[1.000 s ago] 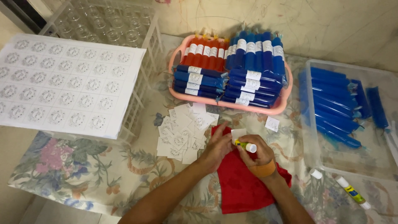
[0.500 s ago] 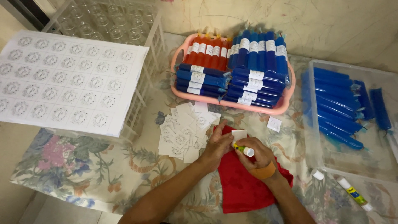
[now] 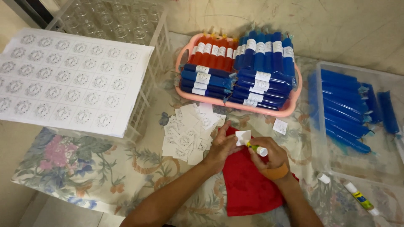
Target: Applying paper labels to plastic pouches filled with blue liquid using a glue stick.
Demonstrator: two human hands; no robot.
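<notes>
My left hand (image 3: 222,147) presses a small white paper square (image 3: 243,137) flat on a red cloth (image 3: 248,185). My right hand (image 3: 271,154) grips a white glue stick (image 3: 257,148) with a yellow-green band, its tip touching the square's lower right edge. An orange band wraps my right wrist. Just left of my hands lies a loose pile of cut white labels (image 3: 188,132).
A pink basket (image 3: 286,111) behind holds labelled blue and red filled tubes. A clear plastic bin (image 3: 324,155) at the right holds unlabelled blue tubes. A printed label sheet (image 3: 67,80) rests on a white rack of glasses (image 3: 151,67). A second glue stick (image 3: 357,196) and cap (image 3: 323,178) lie right.
The glue stick's tip has slid slightly along the paper square; both hands stay on the red cloth. The view has shifted a little.
</notes>
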